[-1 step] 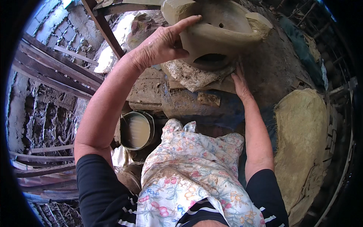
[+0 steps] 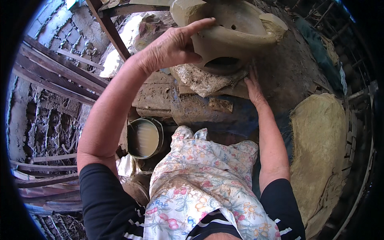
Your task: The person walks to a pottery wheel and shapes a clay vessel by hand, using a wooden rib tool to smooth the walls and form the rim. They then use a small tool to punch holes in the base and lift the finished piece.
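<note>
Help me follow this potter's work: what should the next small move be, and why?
Probably a short smoothing stroke with the left hand along the rim of the wet clay stove. Its palm and fingers already lie flat against the stove's outer wall, the clay looks soft, and the right hand rests at the base beside the arched opening, seemingly steadying it.

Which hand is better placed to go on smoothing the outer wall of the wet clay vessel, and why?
The left hand. Its palm and thumb already lie against the side of the clay vessel. The right hand lies low, at the vessel's base on the board beneath, so it seems better suited to steadying.
</note>
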The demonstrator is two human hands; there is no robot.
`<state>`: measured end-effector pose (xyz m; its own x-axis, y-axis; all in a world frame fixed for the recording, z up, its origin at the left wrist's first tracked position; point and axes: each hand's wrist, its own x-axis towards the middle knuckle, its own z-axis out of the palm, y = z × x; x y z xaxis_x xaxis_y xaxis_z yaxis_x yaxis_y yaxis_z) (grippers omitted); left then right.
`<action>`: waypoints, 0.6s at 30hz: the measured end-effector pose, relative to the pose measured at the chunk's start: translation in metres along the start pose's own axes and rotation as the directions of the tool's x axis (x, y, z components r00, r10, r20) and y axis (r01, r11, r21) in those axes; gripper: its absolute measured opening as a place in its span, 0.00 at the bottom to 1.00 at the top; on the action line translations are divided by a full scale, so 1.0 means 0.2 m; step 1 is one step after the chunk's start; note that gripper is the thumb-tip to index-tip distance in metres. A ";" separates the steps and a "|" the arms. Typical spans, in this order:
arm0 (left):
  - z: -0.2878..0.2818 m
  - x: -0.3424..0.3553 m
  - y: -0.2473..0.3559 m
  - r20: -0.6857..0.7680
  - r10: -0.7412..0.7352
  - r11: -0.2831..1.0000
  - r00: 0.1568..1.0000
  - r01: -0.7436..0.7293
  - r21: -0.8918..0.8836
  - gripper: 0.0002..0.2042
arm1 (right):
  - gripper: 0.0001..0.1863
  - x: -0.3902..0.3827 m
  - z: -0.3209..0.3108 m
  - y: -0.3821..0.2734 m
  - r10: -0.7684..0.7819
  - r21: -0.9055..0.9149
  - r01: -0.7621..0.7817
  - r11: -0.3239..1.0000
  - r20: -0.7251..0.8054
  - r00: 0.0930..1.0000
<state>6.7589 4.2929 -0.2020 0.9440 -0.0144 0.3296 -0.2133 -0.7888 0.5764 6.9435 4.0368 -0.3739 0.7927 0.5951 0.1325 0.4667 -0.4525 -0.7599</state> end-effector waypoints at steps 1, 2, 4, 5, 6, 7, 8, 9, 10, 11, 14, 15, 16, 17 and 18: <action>-0.03 0.01 0.02 0.050 -0.027 0.999 0.998 0.024 0.045 0.40 | 0.36 -0.01 0.00 0.00 -0.017 -0.008 0.017 1.000 -0.006 1.000; -0.06 0.02 0.02 0.093 0.022 0.998 0.995 -0.028 0.063 0.39 | 0.36 -0.01 0.00 0.00 0.001 -0.019 -0.001 1.000 -0.005 1.000; -0.12 0.05 0.01 -0.011 0.134 0.927 0.991 -0.121 0.355 0.39 | 0.36 -0.01 0.00 -0.01 0.017 0.023 -0.017 1.000 0.003 1.000; -0.14 0.05 0.00 0.017 0.090 0.883 0.996 -0.087 0.462 0.39 | 0.36 -0.01 0.00 -0.01 0.050 0.034 -0.050 0.998 0.009 0.999; -0.14 0.05 -0.01 0.032 0.105 0.815 0.994 -0.104 0.571 0.40 | 0.36 -0.02 0.00 -0.02 0.039 0.045 -0.039 0.998 0.006 0.999; -0.13 0.05 -0.02 0.029 0.116 0.841 0.993 -0.114 0.528 0.40 | 0.36 -0.01 0.00 -0.02 0.035 0.045 -0.035 0.998 0.004 0.999; -0.11 0.04 -0.02 0.022 0.111 0.866 0.994 -0.108 0.489 0.40 | 0.36 -0.02 0.00 -0.02 0.019 0.051 -0.019 0.999 0.001 1.000; -0.09 0.03 -0.02 -0.016 0.066 0.876 0.998 -0.050 0.480 0.41 | 0.36 -0.02 0.00 -0.02 0.017 0.042 -0.017 0.999 0.000 1.000; -0.05 0.03 -0.01 -0.001 0.092 0.963 0.996 -0.088 0.256 0.41 | 0.36 -0.02 0.01 -0.01 0.000 0.039 0.000 0.999 -0.004 1.000; -0.03 0.03 0.00 0.004 0.050 0.997 0.999 -0.051 0.052 0.40 | 0.36 -0.02 0.01 -0.01 -0.016 0.045 0.017 0.999 -0.014 1.000; -0.04 0.04 0.02 0.022 0.046 0.999 0.999 -0.046 0.012 0.39 | 0.35 -0.01 0.02 0.02 -0.053 0.006 0.053 0.999 -0.028 0.998; -0.08 0.06 0.03 0.008 0.074 0.984 0.997 -0.075 0.161 0.39 | 0.35 0.00 0.03 0.03 -0.077 0.030 0.078 0.996 -0.033 0.996; -0.10 0.06 0.03 -0.009 0.128 0.946 0.992 -0.119 0.300 0.39 | 0.35 0.00 0.03 0.04 -0.086 0.046 0.088 0.995 -0.032 0.996; -0.13 0.08 0.03 -0.023 0.051 0.885 0.998 -0.034 0.464 0.39 | 0.35 0.01 0.03 0.05 -0.054 0.049 0.055 0.997 -0.017 0.998; -0.14 0.08 0.02 0.022 -0.027 0.874 0.999 0.013 0.486 0.39 | 0.35 0.01 0.03 0.05 -0.103 0.068 0.104 0.992 -0.032 0.994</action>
<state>6.7652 4.3055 -0.1738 0.9546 -0.0066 0.2977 -0.0519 -0.9881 0.1445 6.9464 4.0373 -0.3852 0.7528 0.6168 0.2299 0.5192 -0.3415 -0.7835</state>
